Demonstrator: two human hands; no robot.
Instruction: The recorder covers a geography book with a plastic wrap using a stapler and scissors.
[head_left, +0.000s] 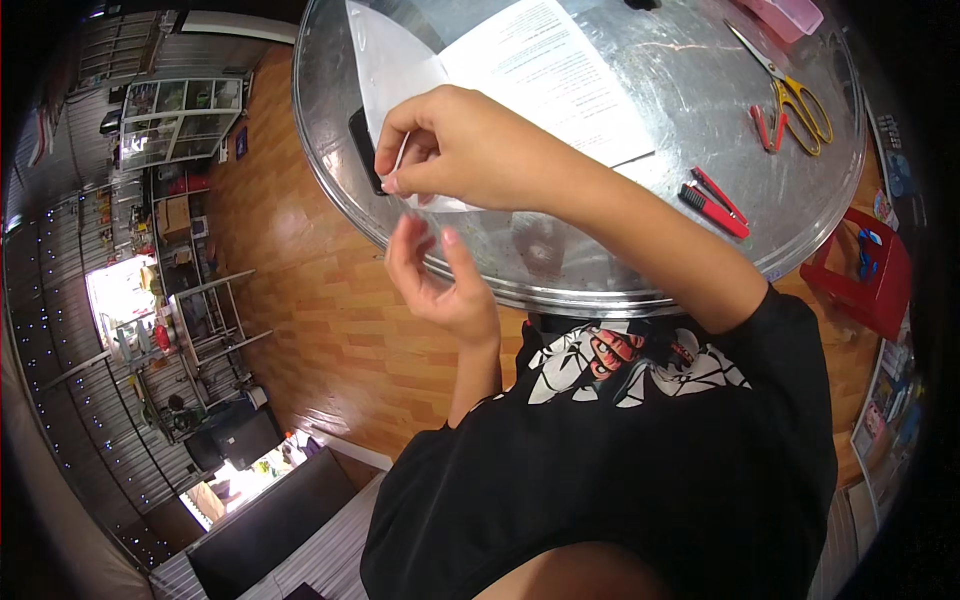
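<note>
My right hand (457, 150) reaches over the left part of a round metal table (600, 262), its thumb and forefinger tips pinched together. Whether something small and clear lies between them, I cannot tell. Below it, my left hand (442, 281) is palm up at the table's edge, fingers apart, slightly blurred, with nothing visible in it. Behind my right hand lie open white printed sheets (544, 75), partly covered by the hand and forearm. A black phone-like object (362, 142) sits partly under the sheets' left edge.
Yellow-handled scissors (787, 94) lie at the table's right beside a small red stapler-like tool (769, 129). A red and black tool (712, 204) lies nearer my right forearm. A pink plastic container (787, 16) stands at the far right edge. A red plastic stool (874, 289) stands right of the table.
</note>
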